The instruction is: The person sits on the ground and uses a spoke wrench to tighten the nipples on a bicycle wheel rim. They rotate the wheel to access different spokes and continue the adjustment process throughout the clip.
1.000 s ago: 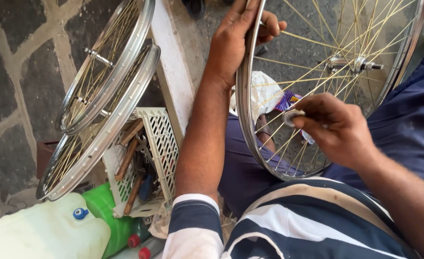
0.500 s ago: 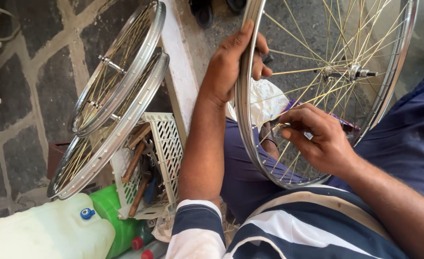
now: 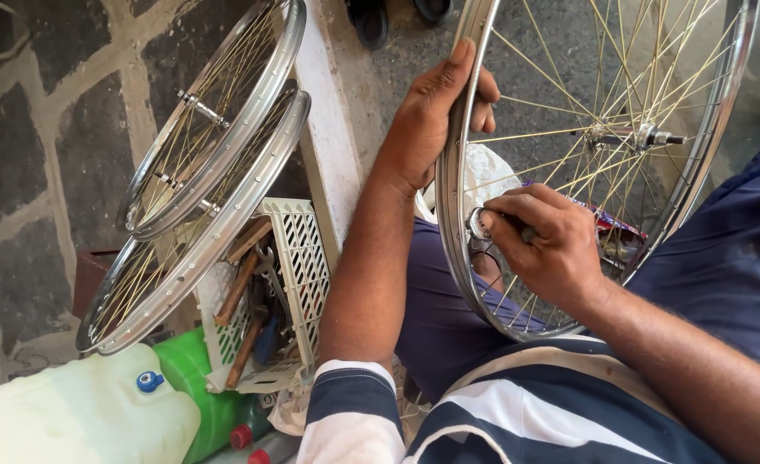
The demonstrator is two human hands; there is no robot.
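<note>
A spoked bicycle wheel [image 3: 715,112] with a shiny metal rim stands upright on my lap. My left hand [image 3: 436,112] grips its rim at the upper left, fingers wrapped over the edge. My right hand [image 3: 543,241] is inside the wheel, low on the left, pinching a small round metal tool [image 3: 478,225] against a spoke close to the rim. The hub and axle [image 3: 642,136] sit at the wheel's middle, above my right hand.
Two more spoked wheels [image 3: 216,129] [image 3: 182,249] lean at the left. Below them a white plastic crate [image 3: 298,258] holds wooden-handled tools and spanners. A white canister [image 3: 70,421] and a green container [image 3: 199,387] stand at bottom left. A white ledge [image 3: 324,137] runs beside my left arm.
My right hand has shifted left along the spokes toward the rim. The view has drifted, so the wheels and crate appear farther right and lower.
</note>
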